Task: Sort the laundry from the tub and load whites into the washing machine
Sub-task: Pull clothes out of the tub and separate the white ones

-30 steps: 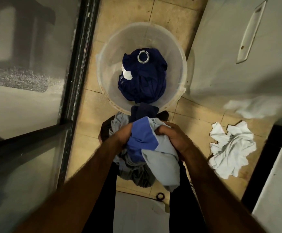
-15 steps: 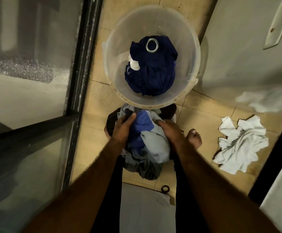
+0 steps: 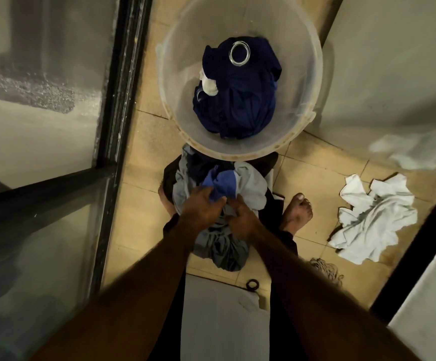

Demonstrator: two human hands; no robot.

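A translucent round tub (image 3: 308, 82) stands on the tiled floor and holds dark navy clothing (image 3: 240, 105) with a small white piece and a clear ring on top. In front of the tub lies a heap of blue and grey garments (image 3: 248, 186). My left hand (image 3: 201, 207) grips the blue fabric of that heap. Beside it, my right hand (image 3: 243, 217) clutches the grey fabric. To the right, a crumpled white garment (image 3: 375, 217) lies alone on the floor. The washing machine (image 3: 383, 69) shows as a pale body at the upper right.
A glass door with a dark frame (image 3: 118, 126) runs along the left. My bare right foot (image 3: 297, 212) rests between the heap and the white garment. A pale panel (image 3: 425, 303) fills the lower right corner. A small dark ring (image 3: 252, 285) and some string (image 3: 326, 269) lie on the tiles.
Both hands lowered the blue and grey garment onto the floor heap and came closer together. The view shifted so the tub sits higher and my right foot shows.
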